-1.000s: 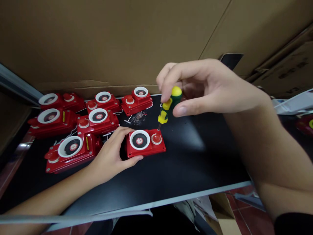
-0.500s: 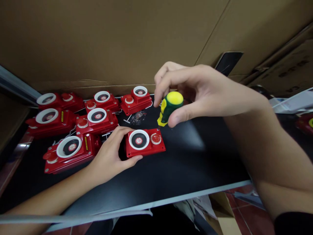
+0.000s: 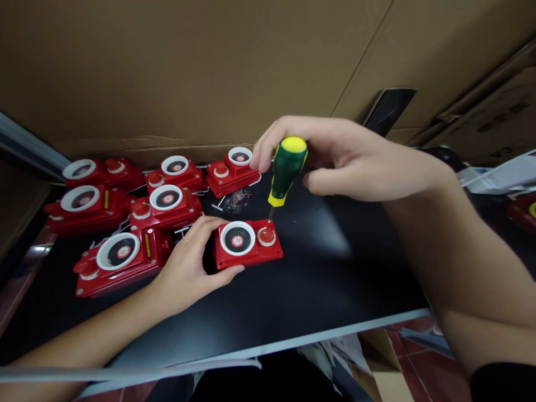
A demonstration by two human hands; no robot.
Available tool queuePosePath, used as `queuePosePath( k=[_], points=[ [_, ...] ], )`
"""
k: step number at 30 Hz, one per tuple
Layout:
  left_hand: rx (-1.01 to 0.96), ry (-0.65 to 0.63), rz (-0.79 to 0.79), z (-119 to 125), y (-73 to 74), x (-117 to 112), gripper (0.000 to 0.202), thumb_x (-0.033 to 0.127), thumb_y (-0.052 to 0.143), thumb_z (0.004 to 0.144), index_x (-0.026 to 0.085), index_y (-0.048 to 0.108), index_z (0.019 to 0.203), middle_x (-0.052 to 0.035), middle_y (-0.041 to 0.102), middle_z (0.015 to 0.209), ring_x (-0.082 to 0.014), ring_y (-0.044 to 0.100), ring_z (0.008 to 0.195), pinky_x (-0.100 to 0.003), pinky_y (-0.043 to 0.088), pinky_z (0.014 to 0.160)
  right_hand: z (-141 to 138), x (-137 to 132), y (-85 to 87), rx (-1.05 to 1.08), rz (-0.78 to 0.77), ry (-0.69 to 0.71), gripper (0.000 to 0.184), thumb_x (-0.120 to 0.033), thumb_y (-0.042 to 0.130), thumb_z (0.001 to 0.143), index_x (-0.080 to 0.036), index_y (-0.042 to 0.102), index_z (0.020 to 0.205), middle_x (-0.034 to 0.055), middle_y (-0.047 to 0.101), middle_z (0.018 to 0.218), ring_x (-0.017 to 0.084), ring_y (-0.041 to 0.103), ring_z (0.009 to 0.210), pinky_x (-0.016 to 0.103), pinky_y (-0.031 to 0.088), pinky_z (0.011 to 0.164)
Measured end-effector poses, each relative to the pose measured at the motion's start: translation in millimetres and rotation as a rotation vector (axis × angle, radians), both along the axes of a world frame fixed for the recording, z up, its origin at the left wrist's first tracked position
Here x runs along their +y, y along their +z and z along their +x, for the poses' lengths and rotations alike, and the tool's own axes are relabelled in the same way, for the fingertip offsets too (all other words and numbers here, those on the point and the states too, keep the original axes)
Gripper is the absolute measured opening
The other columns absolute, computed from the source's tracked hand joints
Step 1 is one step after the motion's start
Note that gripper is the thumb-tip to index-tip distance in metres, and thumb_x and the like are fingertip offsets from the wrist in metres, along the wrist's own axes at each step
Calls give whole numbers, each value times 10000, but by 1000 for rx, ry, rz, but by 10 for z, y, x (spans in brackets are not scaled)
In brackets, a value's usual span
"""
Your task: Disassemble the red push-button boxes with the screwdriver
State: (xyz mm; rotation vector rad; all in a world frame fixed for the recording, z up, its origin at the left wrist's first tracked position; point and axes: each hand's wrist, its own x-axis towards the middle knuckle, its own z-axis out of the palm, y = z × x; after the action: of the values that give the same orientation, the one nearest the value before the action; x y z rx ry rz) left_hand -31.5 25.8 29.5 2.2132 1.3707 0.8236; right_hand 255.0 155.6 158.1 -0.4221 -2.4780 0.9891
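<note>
A red alarm unit [image 3: 247, 259] with a white-rimmed round horn and a small red lamp lies flat before me. My left hand [image 3: 195, 251] grips its left end, thumb along the front side and fingers over the back. A green and yellow screwdriver [image 3: 288, 164] stands nearly upright, its tip at the unit's back right corner, by a small screw. My right hand [image 3: 330, 159] is curled around the screwdriver's handle from behind, fingers at its left and the thumb a little off its right side. The far fingers are partly hidden.
Several similar red alarm units [image 3: 163, 215] stand to the left and back on the black tabletop [image 3: 335, 290]. Near them lie a small metal T-shaped piece [image 3: 218, 206] and a patch of debris [image 3: 237, 201]. Cardboard [image 3: 209, 67] walls the back, with a dark phone-like slab [image 3: 389, 109] against it.
The screwdriver has tilted more upright, so its shaft shows. My right thumb has moved off the handle and the fingers have shifted left. My left hand and the unit stay nearly still.
</note>
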Motion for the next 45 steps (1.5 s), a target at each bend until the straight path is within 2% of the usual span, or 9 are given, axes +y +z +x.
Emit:
queuePosePath(
  k=[6,13,16,20,24,28,34,39,45],
  points=[
    [-3,3,-9,4,7,9,525,448,833,962,258,563,1371,-86,683,1313,-302,714,1195,-458,610,1064,-52,-58,-3,-75,99,-80,273,-441,866,963,-200,745,1006,32,697,1019,183,632,931,306,543,808],
    [5,7,-5,3,-1,1,525,441,839,955,254,566,1363,-82,688,1310,-298,716,1193,-446,613,1060,-20,-14,-2,23,-65,-3,281,-119,784,899,-179,741,1169,55,775,1199,203,717,1115,313,601,956],
    [8,7,-1,4,7,0,523,450,828,963,255,565,1371,-89,688,1320,-303,716,1208,-451,612,1065,-45,14,-52,28,-35,18,276,-219,812,927,-194,742,1193,49,770,1200,204,719,1094,321,609,951],
    [11,19,-14,7,16,5,521,465,826,954,254,576,1360,-89,698,1307,-307,725,1186,-459,619,1054,-62,28,-63,-31,15,-69,240,-370,900,918,-206,748,1006,29,743,1031,194,690,970,316,607,888],
    [11,23,-28,9,16,4,521,465,825,950,251,580,1357,-90,699,1303,-307,725,1180,-461,620,1050,13,56,3,-60,-118,23,191,-268,874,922,-202,757,1058,35,766,1103,197,718,1029,324,617,924],
    [17,22,-32,6,15,2,519,463,821,960,251,572,1362,-90,693,1307,-304,721,1192,-458,615,1059,49,124,-9,-39,-178,113,400,-275,907,876,-216,766,1245,53,788,1285,215,736,1189,323,618,1002],
    [24,23,-21,7,22,7,520,467,820,955,253,579,1364,-87,699,1310,-313,725,1190,-458,619,1053,-11,135,-89,8,-163,-52,326,-318,1002,794,-236,789,1026,24,824,1032,219,787,1012,326,659,903],
    [16,27,-34,15,32,9,530,472,829,946,253,584,1362,-89,703,1306,-319,727,1186,-467,621,1052,-10,134,-110,107,-360,72,575,-175,993,782,-183,732,1294,73,834,1194,221,800,1134,332,677,943],
    [11,26,-44,11,33,5,513,461,818,953,252,581,1358,-92,697,1314,-317,720,1200,-478,613,1069,-53,183,-187,39,-292,35,380,-321,1017,771,-225,772,1045,1,823,1060,214,789,1040,324,668,928]
  ],
)
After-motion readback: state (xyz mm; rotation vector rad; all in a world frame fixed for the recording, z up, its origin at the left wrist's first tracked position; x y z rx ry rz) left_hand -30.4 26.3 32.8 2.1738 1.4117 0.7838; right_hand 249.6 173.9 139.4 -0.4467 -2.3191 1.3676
